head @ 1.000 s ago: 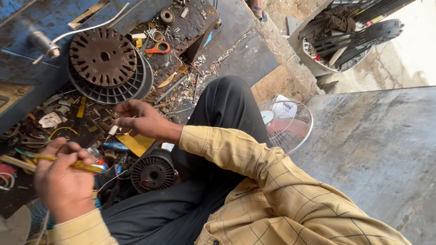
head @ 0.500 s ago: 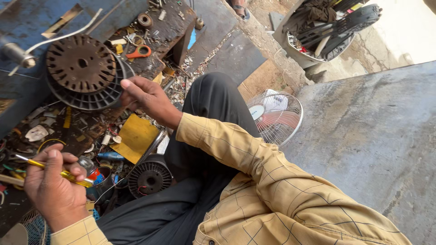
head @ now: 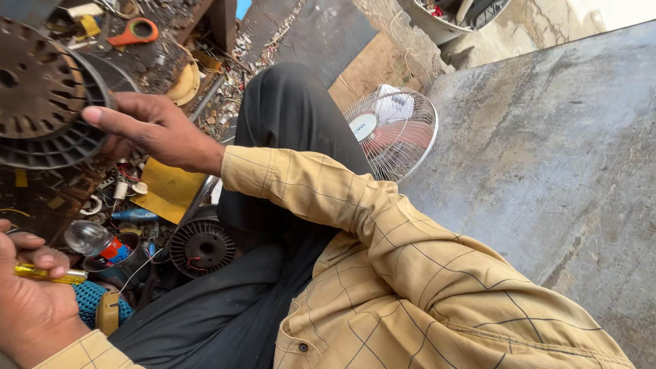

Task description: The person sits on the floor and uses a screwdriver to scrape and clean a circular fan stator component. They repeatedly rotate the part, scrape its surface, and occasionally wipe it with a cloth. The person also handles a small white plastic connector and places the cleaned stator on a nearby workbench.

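My right hand (head: 154, 126) reaches out across my black-trousered leg (head: 287, 116), fingers spread and touching the rim of a large round ribbed metal motor housing (head: 41, 102) at the upper left. My left hand (head: 31, 301) is at the lower left corner, closed around a thin yellow-handled screwdriver (head: 51, 275) that points to the right. Between the two hands lie a clear glass bulb (head: 87, 237) and a small dark motor stator with copper windings (head: 201, 247).
A yellow sheet (head: 167, 188), an orange-handled tool (head: 137, 31), wires and small scrap parts litter the dark floor. A table fan with a wire guard (head: 393, 133) lies beside my leg. A grey concrete slab (head: 547, 171) fills the right side.
The view has closed in on the work area. My right hand has stretched further out and now touches the round motor housing. My left hand keeps holding the screwdriver, lower in the view.
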